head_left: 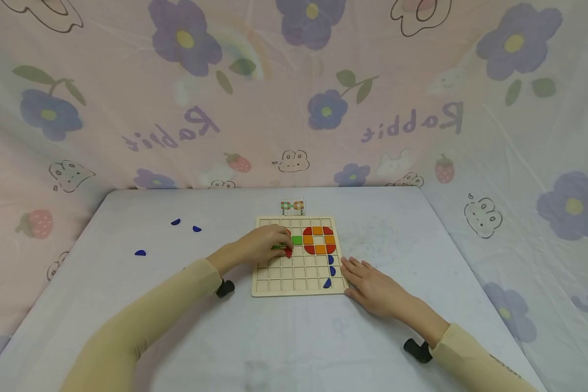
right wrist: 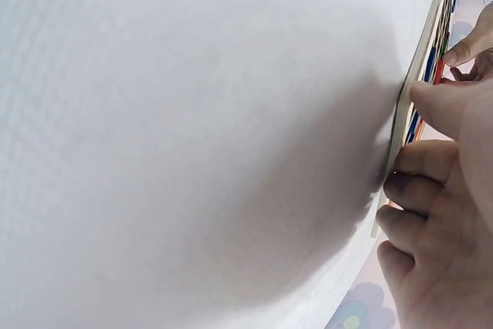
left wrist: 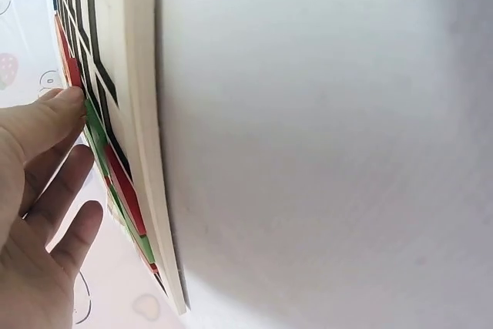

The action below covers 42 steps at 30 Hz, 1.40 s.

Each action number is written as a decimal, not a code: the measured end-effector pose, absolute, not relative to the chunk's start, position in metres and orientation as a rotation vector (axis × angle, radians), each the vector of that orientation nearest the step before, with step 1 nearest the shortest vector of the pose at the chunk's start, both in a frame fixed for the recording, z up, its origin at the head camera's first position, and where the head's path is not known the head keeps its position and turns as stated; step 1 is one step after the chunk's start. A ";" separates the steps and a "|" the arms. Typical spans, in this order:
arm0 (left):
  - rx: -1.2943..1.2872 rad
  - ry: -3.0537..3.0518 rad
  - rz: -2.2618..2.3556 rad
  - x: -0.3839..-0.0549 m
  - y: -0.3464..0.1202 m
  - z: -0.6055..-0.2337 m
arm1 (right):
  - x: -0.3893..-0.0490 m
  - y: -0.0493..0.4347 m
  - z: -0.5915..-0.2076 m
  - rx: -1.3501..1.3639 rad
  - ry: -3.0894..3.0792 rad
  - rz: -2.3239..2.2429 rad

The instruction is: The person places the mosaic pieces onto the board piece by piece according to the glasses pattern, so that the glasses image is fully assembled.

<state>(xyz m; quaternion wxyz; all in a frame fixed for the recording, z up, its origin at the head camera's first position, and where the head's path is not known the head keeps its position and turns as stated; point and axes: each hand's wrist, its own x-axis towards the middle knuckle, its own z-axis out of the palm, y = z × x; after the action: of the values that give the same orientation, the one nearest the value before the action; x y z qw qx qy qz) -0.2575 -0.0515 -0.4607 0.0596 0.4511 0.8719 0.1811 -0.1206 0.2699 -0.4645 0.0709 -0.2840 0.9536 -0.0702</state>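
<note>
A square wooden grid board (head_left: pixel 294 285) lies on the table. My left hand (head_left: pixel 266 243) reaches over its upper left part, thumb and fingers bent around a red piece (head_left: pixel 288 252); the fingers partly cover the pieces there. In the left wrist view the thumb tip touches the red piece (left wrist: pixel 74 71) beside green pieces (left wrist: pixel 96 125). A green square (head_left: pixel 297 240) sits right of the hand, then a ring of red and orange pieces (head_left: pixel 317 230). My right hand (head_left: pixel 377 291) lies flat with its fingers at the board's right edge, near several blue half-round pieces (head_left: pixel 327 283).
A small pattern card (head_left: pixel 292 207) lies just behind the board. Three blue half-round pieces lie loose on the left of the table, one of them a front piece (head_left: pixel 140 253). A printed cloth (head_left: pixel 274 98) hangs behind the white table (head_left: pixel 294 343).
</note>
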 end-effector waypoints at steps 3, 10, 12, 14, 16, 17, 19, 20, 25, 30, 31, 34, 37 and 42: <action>1.369 2.657 0.542 -0.258 -0.051 -0.460 | -0.120 0.270 -0.464 -0.851 2.866 -0.212; 1.335 2.766 0.482 -0.256 -0.049 -0.461 | -0.120 0.269 -0.462 -0.848 2.866 -0.207; 1.290 2.770 0.473 -0.255 -0.048 -0.463 | -0.120 0.269 -0.462 -0.847 2.864 -0.214; 1.254 2.764 0.465 -0.254 -0.047 -0.464 | -0.120 0.269 -0.462 -0.847 2.861 -0.224; 1.234 2.755 0.469 -0.253 -0.046 -0.466 | -0.120 0.268 -0.462 -0.845 2.859 -0.231; 1.229 2.749 0.479 -0.252 -0.046 -0.466 | -0.120 0.268 -0.462 -0.844 2.858 -0.231; 1.232 2.742 0.490 -0.252 -0.045 -0.466 | -0.120 0.268 -0.462 -0.842 2.857 -0.232; 1.234 2.739 0.494 -0.251 -0.045 -0.466 | -0.120 0.268 -0.462 -0.840 2.858 -0.230; 1.251 2.731 0.487 -0.251 -0.047 -0.465 | -0.120 0.269 -0.463 -0.839 2.857 -0.232; 1.254 2.722 0.500 -0.252 -0.048 -0.465 | -0.121 0.269 -0.464 -0.835 2.860 -0.227; 1.251 2.722 0.503 -0.253 -0.048 -0.465 | -0.121 0.269 -0.464 -0.833 2.861 -0.226; 1.243 2.723 0.508 -0.253 -0.048 -0.466 | -0.120 0.269 -0.464 -0.839 2.864 -0.226; 1.238 2.725 0.506 -0.254 -0.049 -0.466 | -0.120 0.269 -0.465 -0.836 2.866 -0.226; 1.231 2.725 0.512 -0.253 -0.049 -0.465 | -0.119 0.268 -0.465 -0.838 2.869 -0.220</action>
<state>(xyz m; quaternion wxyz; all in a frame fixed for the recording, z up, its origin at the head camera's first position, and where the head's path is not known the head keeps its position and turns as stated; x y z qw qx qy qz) -0.2527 -0.0487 -0.4654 0.0541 0.4053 0.8969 0.1685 -0.1195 0.2685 -0.4652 0.0722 -0.2790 0.9548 -0.0731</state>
